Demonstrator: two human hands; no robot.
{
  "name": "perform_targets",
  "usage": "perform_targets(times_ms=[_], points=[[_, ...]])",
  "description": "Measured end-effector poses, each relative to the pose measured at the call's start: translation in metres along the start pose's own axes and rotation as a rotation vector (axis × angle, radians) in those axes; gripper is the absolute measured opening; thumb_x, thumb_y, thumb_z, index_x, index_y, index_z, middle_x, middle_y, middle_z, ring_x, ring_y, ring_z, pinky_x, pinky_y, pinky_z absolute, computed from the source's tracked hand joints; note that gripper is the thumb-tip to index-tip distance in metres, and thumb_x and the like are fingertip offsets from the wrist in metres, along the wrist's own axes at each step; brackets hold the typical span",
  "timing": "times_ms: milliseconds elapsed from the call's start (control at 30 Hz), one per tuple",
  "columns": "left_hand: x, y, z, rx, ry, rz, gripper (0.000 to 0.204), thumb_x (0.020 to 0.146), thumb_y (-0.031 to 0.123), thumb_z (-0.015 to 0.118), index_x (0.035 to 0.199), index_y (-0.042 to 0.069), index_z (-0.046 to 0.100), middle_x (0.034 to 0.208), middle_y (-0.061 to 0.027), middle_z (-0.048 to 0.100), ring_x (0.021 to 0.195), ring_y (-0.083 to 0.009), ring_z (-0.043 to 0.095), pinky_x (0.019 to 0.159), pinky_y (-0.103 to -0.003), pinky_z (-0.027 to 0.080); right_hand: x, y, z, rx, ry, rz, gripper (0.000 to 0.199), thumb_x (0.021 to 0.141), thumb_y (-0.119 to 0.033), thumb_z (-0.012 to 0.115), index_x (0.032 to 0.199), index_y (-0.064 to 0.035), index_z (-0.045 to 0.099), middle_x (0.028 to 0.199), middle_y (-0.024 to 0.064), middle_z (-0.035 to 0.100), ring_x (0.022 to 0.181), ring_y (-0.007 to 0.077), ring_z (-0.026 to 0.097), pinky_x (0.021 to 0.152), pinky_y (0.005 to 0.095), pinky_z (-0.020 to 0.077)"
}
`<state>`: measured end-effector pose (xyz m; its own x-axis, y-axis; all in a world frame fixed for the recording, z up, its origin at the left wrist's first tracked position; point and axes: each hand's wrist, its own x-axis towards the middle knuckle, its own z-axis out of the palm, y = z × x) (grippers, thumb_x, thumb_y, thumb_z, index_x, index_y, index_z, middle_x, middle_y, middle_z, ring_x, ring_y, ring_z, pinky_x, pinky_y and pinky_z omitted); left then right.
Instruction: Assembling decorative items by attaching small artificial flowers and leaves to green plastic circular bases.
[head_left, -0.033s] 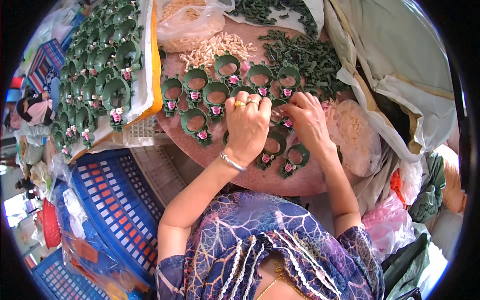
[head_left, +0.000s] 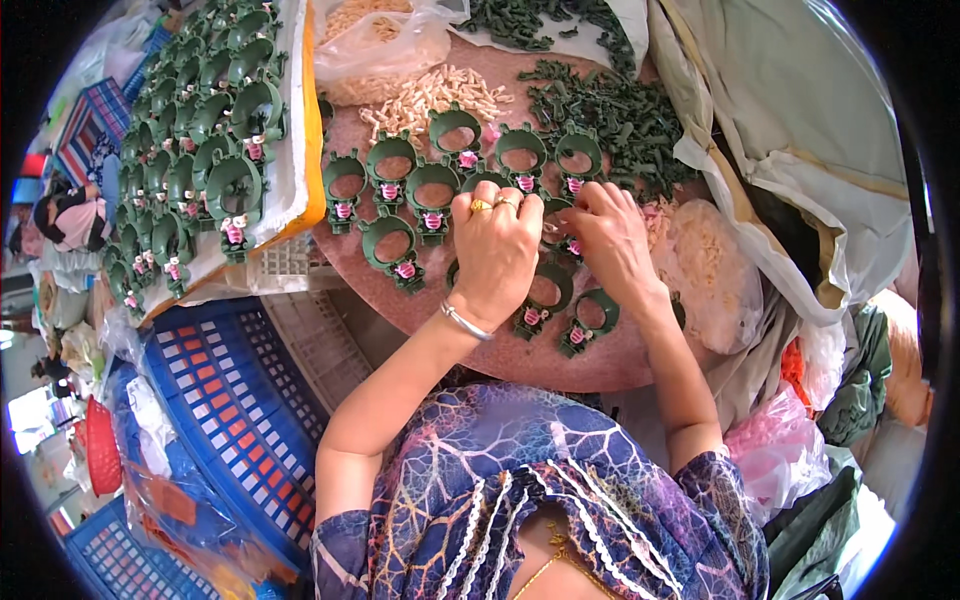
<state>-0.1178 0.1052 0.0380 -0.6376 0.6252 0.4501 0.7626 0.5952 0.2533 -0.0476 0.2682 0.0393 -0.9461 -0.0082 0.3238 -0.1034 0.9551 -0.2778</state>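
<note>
My left hand (head_left: 498,245) is closed over the table, fingertips curled down and hidden from view, with a green ring-shaped plastic piece (head_left: 487,180) showing just past its knuckles. Close beside it, my right hand (head_left: 612,235) has thumb and fingers pinched together at another green ring piece with a pink-striped front (head_left: 573,246). Whatever lies in either pinch is too small or too covered to name. Around both hands sit several similar green ring figures, such as a ring piece (head_left: 433,190) to the left and a ring piece (head_left: 590,318) nearer me.
A round pinkish table (head_left: 370,290) carries a heap of pale pegs (head_left: 440,100), a pile of dark green parts (head_left: 610,120) and a clear bag of pale pieces (head_left: 710,265). At left, a foam-edged tray (head_left: 300,110) holds rows of green figures above a blue basket (head_left: 235,420).
My right hand has shifted very slightly at the pinch. Everything else looks the same.
</note>
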Motion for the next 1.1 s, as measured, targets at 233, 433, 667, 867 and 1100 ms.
perform_targets(times_ms=[233,433,667,867,1100], points=[[0.002,0.0,0.008,0.028,-0.034,0.019,0.004,0.084,0.012,0.067,0.086,0.011,0.064,0.081,-0.0031,0.066,0.092,-0.0227,0.059,0.084,-0.039,0.037,0.009,-0.004,0.008,-0.087,-0.087,-0.05,0.007,0.074,-0.008,0.064,0.08,-0.0072,0.067,0.09,0.0081,0.057,0.095,0.0271,0.056,0.084,0.039,0.0428],[0.002,0.0,0.016,0.06,-0.021,0.01,0.01,0.081,0.017,0.072,0.084,0.012,0.064,0.08,-0.0028,0.066,0.091,-0.0231,0.058,0.083,-0.04,0.037,-0.006,0.002,-0.027,0.449,0.065,0.349,0.024,0.09,-0.004,0.068,0.113,-0.0022,0.063,0.087,0.0117,0.07,0.077,0.0148,0.068,0.067,0.0281,0.0511],[0.006,-0.002,0.022,0.059,-0.022,0.046,0.009,0.081,0.014,0.071,0.081,0.011,0.063,0.078,-0.0036,0.064,0.088,-0.0219,0.057,0.08,-0.039,0.037,-0.027,0.005,-0.011,0.658,0.049,0.517,0.011,0.091,-0.001,0.065,0.102,0.0012,0.065,0.093,0.0117,0.071,0.08,0.0175,0.07,0.071,0.0293,0.053],[0.005,0.0,0.016,0.072,-0.029,0.057,0.006,0.077,0.011,0.068,0.079,0.01,0.062,0.079,-0.0047,0.064,0.087,-0.0219,0.056,0.08,-0.039,0.037,-0.028,0.011,-0.005,0.226,0.22,0.042,0.014,0.082,0.003,0.071,0.094,-0.0027,0.069,0.088,0.0082,0.072,0.08,0.0217,0.068,0.07,0.0313,0.0547],[0.004,0.0,0.019,0.075,-0.011,0.061,0.009,0.073,0.013,0.07,0.076,0.01,0.062,0.079,-0.0052,0.063,0.087,-0.0221,0.056,0.081,-0.039,0.036,-0.035,0.007,0.002,0.281,0.182,0.196,0.015,0.077,0.003,0.072,0.091,-0.002,0.069,0.089,0.0107,0.071,0.084,0.0302,0.064,0.075,0.0395,0.0512]])
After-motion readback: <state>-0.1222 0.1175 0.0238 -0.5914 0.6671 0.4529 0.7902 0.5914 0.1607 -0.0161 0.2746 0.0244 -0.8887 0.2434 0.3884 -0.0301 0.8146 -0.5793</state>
